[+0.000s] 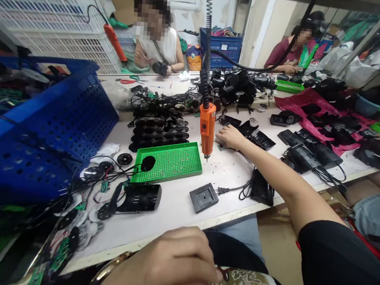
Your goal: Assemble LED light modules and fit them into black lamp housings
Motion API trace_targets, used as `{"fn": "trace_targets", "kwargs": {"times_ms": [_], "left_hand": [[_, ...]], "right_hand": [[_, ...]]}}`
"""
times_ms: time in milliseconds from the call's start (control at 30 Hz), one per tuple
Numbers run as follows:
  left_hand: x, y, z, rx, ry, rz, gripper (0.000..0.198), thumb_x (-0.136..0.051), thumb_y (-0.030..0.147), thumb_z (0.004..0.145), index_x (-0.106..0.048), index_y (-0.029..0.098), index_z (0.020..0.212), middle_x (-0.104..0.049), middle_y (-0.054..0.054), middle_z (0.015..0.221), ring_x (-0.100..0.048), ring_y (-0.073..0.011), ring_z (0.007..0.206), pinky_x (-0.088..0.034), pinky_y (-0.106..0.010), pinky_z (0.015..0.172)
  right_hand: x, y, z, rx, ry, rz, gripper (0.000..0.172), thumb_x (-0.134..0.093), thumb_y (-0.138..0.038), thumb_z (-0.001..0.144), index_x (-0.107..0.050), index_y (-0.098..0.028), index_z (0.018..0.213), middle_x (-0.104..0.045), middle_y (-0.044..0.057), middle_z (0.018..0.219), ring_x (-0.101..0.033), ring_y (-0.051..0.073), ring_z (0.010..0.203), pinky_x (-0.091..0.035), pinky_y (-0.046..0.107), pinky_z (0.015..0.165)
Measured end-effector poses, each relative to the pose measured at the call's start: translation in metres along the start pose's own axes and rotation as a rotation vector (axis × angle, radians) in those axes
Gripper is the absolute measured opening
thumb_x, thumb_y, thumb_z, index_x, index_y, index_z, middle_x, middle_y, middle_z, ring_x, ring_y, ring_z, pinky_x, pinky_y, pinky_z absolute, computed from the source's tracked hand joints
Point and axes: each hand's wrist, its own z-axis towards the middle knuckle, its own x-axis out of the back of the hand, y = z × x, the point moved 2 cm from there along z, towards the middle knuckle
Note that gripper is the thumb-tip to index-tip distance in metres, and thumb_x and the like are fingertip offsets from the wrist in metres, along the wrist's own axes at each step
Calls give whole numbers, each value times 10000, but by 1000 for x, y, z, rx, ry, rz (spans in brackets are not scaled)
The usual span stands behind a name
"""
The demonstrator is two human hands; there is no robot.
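My right hand (pixel 230 137) reaches across the white table, fingers bent down on a small part beside black plastic housings (pixel 261 139); what it grips is too small to make out. Close to my shirt, my left hand (pixel 180 260) is curled closed, and its palm and fingertips are hidden. An orange electric screwdriver (pixel 207 128) hangs upright on a coiled cord, left of my right hand. Below it lies a black square base (pixel 204 197) beside a cable plug (pixel 223 190). A green perforated tray (pixel 175 163) holds scattered small screws and a black round piece (pixel 148 163).
A blue crate (pixel 92 91) full of parts stands at the left. Loose circuit boards (pixel 59 255), an open black housing (pixel 141 198) and stacked black pieces (pixel 159 135) lie nearby. Black housings (pixel 307 152) with cords and a pink sheet (pixel 292 100) are at right. Co-workers sit around the table.
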Motion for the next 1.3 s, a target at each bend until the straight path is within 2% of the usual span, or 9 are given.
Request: {"fn": "trace_targets", "kwargs": {"times_ms": [200, 300, 400, 500, 533, 633, 700, 900, 1300], "left_hand": [[4, -45, -31, 199, 187, 369, 155, -615, 209, 1018, -693, 226, 1151, -754, -54, 976, -713, -202, 907, -602, -317, 774], [6, -61, -46, 278, 240, 461, 156, -609, 248, 1025, -705, 225, 1146, -753, -53, 999, -709, -216, 930, -590, -336, 813], [6, -72, -48, 335, 284, 447, 157, -627, 272, 1021, -702, 231, 1152, -750, -46, 1009, -703, -214, 944, -581, -337, 835], [-6, -86, -39, 402, 319, 393, 211, -652, 294, 1010, -676, 253, 1215, -740, -49, 1087, -702, -218, 1019, -587, -357, 894], [-12, -92, -34, 427, 339, 379, 257, -670, 305, 999, -656, 258, 1251, -731, -58, 1136, -698, -228, 1068, -588, -379, 931], [-36, -116, -22, 486, 420, 352, 508, -768, 344, 926, -561, 254, 1382, -674, -108, 1323, -640, -283, 1258, -550, -484, 1075], [-52, -131, -17, 494, 450, 343, 643, -805, 334, 891, -499, 237, 1448, -622, -147, 1422, -578, -316, 1358, -495, -546, 1149], [-70, -154, -19, 552, 533, 288, 603, -786, 265, 884, -517, 211, 1421, -648, -148, 1400, -608, -308, 1334, -509, -542, 1145], [-80, -139, -15, 441, 674, 327, 563, -683, 75, 862, -564, 221, 1393, -682, -105, 1366, -573, -289, 1375, -465, -532, 1200]], "right_hand": [[52, 31, -33, -212, 347, 92, 740, -475, -406, 983, -233, -100, 1612, -513, 236, 1547, -489, 345, 1421, -402, 508, 1136], [102, 20, -74, -175, 933, 451, 665, -653, -497, 905, -392, -263, 1470, -547, 147, 1467, -579, 308, 1335, -475, 510, 1103], [146, -19, -120, 104, 1297, 863, 363, -745, -405, 847, -526, -354, 1132, -638, 9, 1071, -724, 224, 942, -565, 500, 976], [157, -68, -152, 24, 1035, 1004, 421, -856, -324, 752, -609, -376, 1088, -683, -17, 1018, -703, 209, 761, -598, 430, 732], [150, -84, -157, -76, 800, 991, 452, -863, -330, 760, -617, -369, 1136, -716, -2, 1060, -723, 225, 817, -601, 423, 737], [104, -125, -161, -193, 150, 829, 396, -819, -385, 798, -638, -294, 1138, -756, 17, 942, -733, 237, 782, -586, 387, 678], [67, -145, -158, -199, -44, 703, 379, -792, -389, 817, -651, -245, 1138, -739, 22, 878, -707, 228, 738, -579, 392, 706], [2, -175, -155, -136, -95, 495, 462, -730, -455, 883, -657, -186, 1250, -666, 123, 1153, -699, 258, 832, -592, 462, 814], [-18, -197, -170, -195, 202, 153, 502, -533, -745, 916, -591, -247, 939, -601, 121, 907, -541, 334, 870, -472, 515, 792]]}}
